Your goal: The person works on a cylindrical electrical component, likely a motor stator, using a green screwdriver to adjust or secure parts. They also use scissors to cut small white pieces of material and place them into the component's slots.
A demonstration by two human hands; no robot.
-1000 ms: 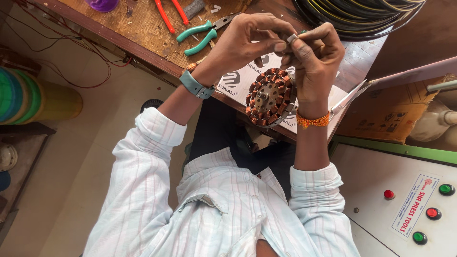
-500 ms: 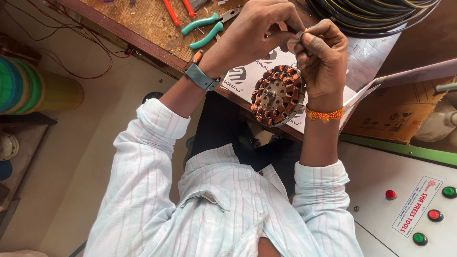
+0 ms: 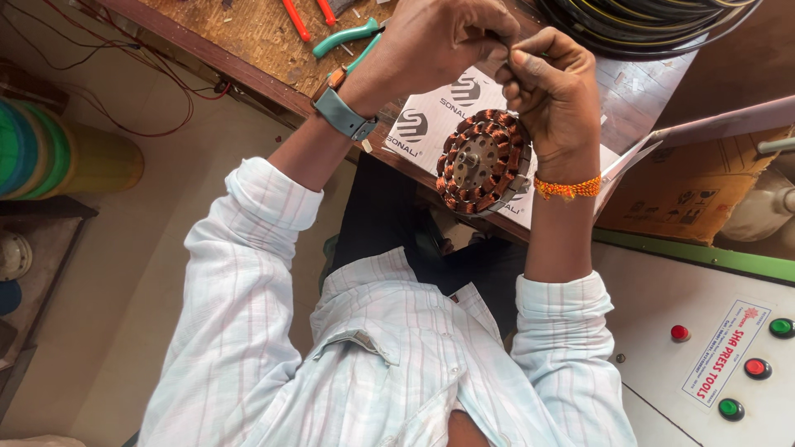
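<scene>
Since a second ago the wound stator (image 3: 483,162) sits lower and nearer the worktop (image 3: 248,33) edge, hands drawn closer above it; winding leads look under work. Left hand (image 3: 447,37), watch on wrist, curled shut above the stator, pinching something too small to tell. Right hand (image 3: 551,87) just right, fingertips pinched against the left's.

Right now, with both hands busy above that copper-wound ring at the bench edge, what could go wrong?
1. The wound ring sits near the bench edge, under the wrists, with neither hand clearly gripping it; a nudge might tip it off.
2. The left hand and right hand pinch something small, probably thin wire; a hard tug might snap it.
3. The pliers lie by the left wrist and could get knocked.
</scene>
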